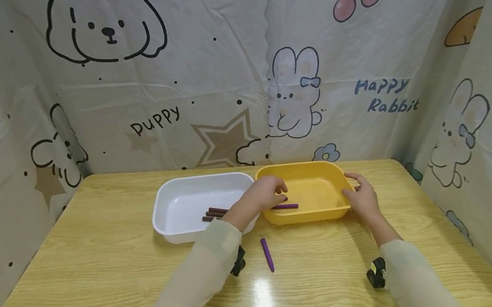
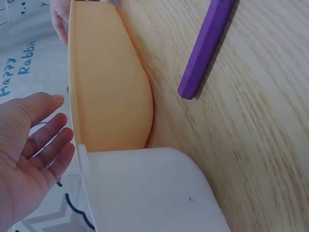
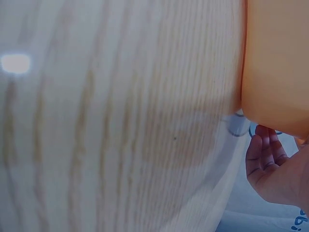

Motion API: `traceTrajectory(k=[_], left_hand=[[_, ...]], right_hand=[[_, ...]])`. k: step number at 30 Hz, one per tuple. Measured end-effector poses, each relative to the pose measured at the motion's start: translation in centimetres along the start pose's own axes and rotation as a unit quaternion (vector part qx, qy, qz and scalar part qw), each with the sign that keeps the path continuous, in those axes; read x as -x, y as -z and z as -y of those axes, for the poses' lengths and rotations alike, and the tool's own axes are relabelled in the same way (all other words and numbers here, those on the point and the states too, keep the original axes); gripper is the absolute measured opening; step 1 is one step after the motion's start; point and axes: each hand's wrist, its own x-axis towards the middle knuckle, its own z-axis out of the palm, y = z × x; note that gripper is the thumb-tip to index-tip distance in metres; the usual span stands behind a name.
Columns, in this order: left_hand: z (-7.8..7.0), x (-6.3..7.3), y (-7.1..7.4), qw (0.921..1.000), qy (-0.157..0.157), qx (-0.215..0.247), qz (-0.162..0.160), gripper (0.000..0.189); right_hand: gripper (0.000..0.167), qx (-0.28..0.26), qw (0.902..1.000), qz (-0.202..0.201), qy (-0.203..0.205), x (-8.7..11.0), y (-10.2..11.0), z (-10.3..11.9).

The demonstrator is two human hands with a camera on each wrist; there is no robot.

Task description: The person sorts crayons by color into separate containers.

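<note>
My left hand hovers over the left end of a yellow tray. Its fingers are loosely bent, and the left wrist view shows nothing between thumb and fingers. Below it a purple crayon lies inside the tray, partly covered by the hand. At the opposite end my right hand grips the tray's rim, thumb at the inner side and fingers against the outside. Another purple crayon lies on the table in front of the trays. Several dark brown crayons rest in a white tray, partly behind my left forearm.
Both trays stand side by side toward the back of the wooden table. A printed cloth hangs behind the table and along its sides. Black wrist cameras are strapped under both forearms.
</note>
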Motion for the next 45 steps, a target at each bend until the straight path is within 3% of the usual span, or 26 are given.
traceTrajectory(k=[18, 28, 33, 40, 45], left_hand=[[-0.7, 4.4, 0.6, 0.9981, -0.028, 0.055, -0.009, 0.017], [-1.8, 6.7, -0.4, 0.9946, -0.103, -0.002, 0.009, 0.017], [-1.3, 7.8, -1.0, 0.9903, -0.135, -0.023, 0.022, 0.016], [-0.1, 9.2, -1.3, 0.9911, -0.119, -0.008, 0.06, 0.018], [0.4, 9.5, -1.6, 0.9887, -0.129, -0.019, 0.074, 0.019]], right_hand=[[0.05, 0.001, 1.0, -0.003, 0.0, 0.0, 0.3, 0.3], [0.05, -0.002, 0.9999, -0.008, 0.009, 0.1, 0.4, 0.3], [0.05, -0.002, 1.0, -0.005, 0.007, 0.0, 0.3, 0.1], [0.051, 0.001, 1.0, -0.005, 0.006, -0.1, 0.3, 0.1], [0.05, 0.001, 1.0, -0.005, 0.004, -0.1, 0.2, 0.1]])
